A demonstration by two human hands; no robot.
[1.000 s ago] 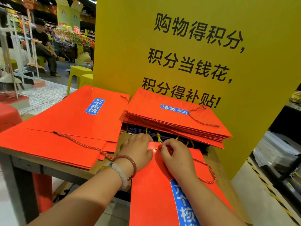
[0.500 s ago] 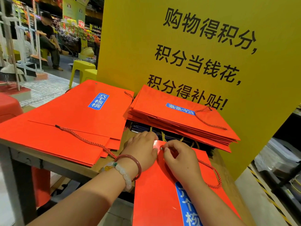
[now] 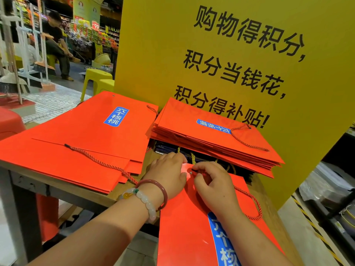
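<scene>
A flat red paper bag [image 3: 184, 233] with a blue label lies in front of me, hanging over the table's near edge. My left hand [image 3: 166, 175], with bracelets at the wrist, holds the bag's top left corner, fingers curled over the edge. My right hand [image 3: 212, 184] pinches the dark end of the red rope handle [image 3: 253, 204] at a small hole near the bag's top edge. The rope loops out to the right of that hand.
A stack of red bags [image 3: 215, 139] lies behind my hands on dark bags with gold ropes. More red bags [image 3: 82, 143] are spread on the left of the wooden table [image 3: 63, 186]. A yellow sign [image 3: 230, 54] stands behind. Yellow stools [image 3: 97, 78] and a seated person [image 3: 57, 41] are far left.
Both hands stay at the bag's top edge with small finger movements at the hole. The view has shifted slightly to the left and down.
</scene>
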